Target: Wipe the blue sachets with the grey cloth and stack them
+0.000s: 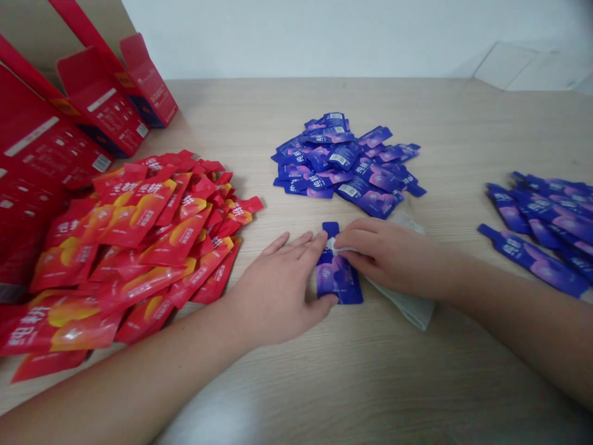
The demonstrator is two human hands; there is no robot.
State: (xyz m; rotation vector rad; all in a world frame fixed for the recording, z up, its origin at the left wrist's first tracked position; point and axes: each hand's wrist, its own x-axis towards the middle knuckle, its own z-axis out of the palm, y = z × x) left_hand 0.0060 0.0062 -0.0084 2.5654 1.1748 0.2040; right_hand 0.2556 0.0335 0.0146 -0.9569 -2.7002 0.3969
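Head view: one purple packet (340, 285) lies flat on the table (287, 395) between the hands, in front of the purple pile (343, 157). The left hand (280, 290) has its fingers extended, gripping nothing, fingertips along the packet's left side and thumb over its lower end. The right hand (396, 250) pinches a white cloth (414, 303), its bunched fingers at the packet's upper right. For clean rubbing, the left fingertips should pin the edge without covering the print, while the cloth's loose end trails clear and pressure stays light.
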